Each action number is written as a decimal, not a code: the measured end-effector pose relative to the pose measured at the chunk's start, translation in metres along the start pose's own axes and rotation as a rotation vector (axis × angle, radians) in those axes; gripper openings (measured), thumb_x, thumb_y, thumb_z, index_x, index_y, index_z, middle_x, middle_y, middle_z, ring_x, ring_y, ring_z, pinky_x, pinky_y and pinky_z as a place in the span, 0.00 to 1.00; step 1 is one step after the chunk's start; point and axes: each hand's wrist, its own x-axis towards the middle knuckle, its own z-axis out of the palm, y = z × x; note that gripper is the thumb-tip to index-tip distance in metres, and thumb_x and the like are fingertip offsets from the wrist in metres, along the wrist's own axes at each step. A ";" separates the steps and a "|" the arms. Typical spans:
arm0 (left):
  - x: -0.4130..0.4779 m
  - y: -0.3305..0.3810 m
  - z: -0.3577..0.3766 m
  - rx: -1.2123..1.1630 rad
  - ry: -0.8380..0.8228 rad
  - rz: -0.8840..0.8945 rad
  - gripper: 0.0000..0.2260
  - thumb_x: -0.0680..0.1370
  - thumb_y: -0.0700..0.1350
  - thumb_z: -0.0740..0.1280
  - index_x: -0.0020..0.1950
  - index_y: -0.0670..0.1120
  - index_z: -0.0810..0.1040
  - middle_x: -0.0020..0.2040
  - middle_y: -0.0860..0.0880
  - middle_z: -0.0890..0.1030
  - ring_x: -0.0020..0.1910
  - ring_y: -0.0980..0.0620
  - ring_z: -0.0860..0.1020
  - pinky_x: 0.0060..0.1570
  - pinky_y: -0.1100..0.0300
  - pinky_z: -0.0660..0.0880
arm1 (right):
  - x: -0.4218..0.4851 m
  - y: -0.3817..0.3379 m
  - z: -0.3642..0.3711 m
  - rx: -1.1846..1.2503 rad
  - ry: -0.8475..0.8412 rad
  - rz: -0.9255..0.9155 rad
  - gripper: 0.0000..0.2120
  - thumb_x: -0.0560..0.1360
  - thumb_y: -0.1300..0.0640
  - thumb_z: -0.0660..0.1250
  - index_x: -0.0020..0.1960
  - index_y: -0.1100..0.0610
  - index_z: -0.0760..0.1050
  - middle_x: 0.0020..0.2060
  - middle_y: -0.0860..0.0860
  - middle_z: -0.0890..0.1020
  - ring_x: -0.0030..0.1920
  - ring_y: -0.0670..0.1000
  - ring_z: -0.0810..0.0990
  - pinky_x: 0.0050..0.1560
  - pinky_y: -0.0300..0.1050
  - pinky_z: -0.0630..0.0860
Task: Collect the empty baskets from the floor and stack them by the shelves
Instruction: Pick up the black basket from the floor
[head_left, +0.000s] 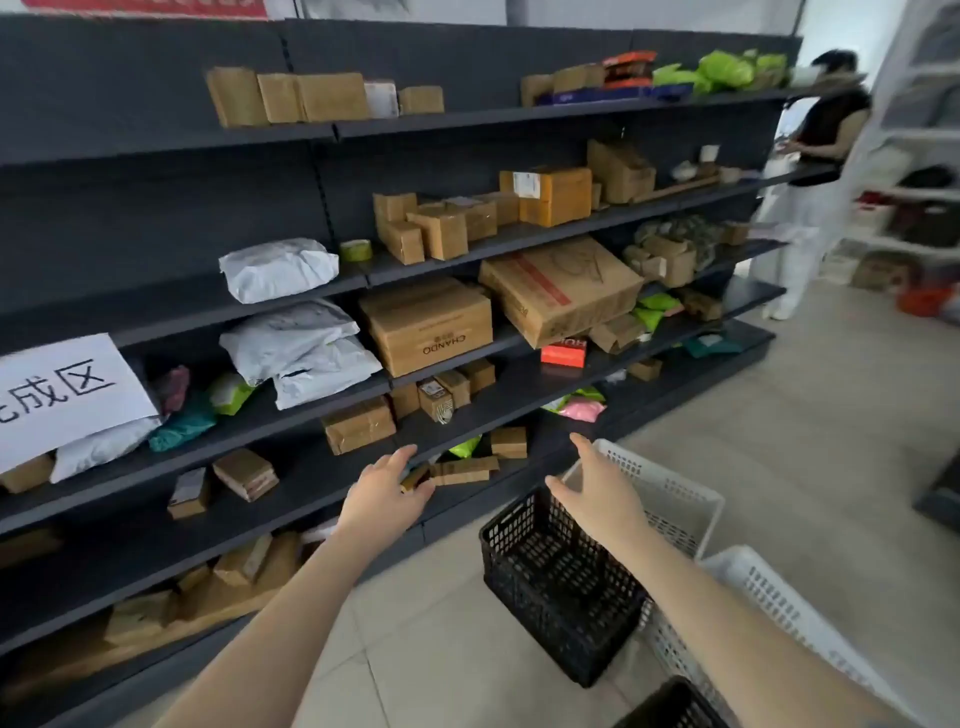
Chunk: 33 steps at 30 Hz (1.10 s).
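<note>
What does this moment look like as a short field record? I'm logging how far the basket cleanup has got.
left hand: open, empty, reaching toward the shelves
right hand: open, empty, above the black basket
black basket: empty, on the floor by the shelves
white basket: behind the black one, looks empty
second white basket: at right, partly hidden by the arm
another black basket: bottom edge, cut off
stacking: cannot tell

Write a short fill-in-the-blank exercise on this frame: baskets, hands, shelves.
1. The basket under the right hand is coloured ____.
2. The basket behind the black basket, nearer the far person, is coloured ____.
3. Both hands, including the left hand, hold ____.
4. The CHANDO box sits on a ____.

Missing words: black; white; nothing; shelf
</note>
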 end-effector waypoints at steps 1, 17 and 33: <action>0.018 -0.003 0.004 -0.012 -0.015 0.022 0.26 0.77 0.55 0.64 0.74 0.52 0.64 0.69 0.47 0.73 0.68 0.46 0.70 0.64 0.48 0.72 | 0.011 0.001 0.005 0.018 0.009 0.037 0.35 0.73 0.42 0.65 0.75 0.51 0.55 0.68 0.52 0.73 0.65 0.52 0.74 0.60 0.49 0.74; 0.252 0.007 0.149 -0.050 -0.475 0.181 0.28 0.77 0.53 0.64 0.75 0.49 0.62 0.72 0.44 0.70 0.70 0.45 0.69 0.67 0.49 0.68 | 0.116 0.097 0.078 0.113 0.115 0.570 0.34 0.75 0.46 0.65 0.76 0.54 0.55 0.68 0.50 0.73 0.65 0.51 0.74 0.62 0.46 0.74; 0.376 0.004 0.367 0.066 -0.716 0.118 0.27 0.78 0.48 0.63 0.76 0.49 0.60 0.71 0.46 0.71 0.68 0.46 0.71 0.66 0.49 0.71 | 0.210 0.268 0.210 0.255 -0.048 0.955 0.33 0.75 0.45 0.63 0.75 0.52 0.54 0.67 0.50 0.72 0.64 0.52 0.73 0.59 0.49 0.76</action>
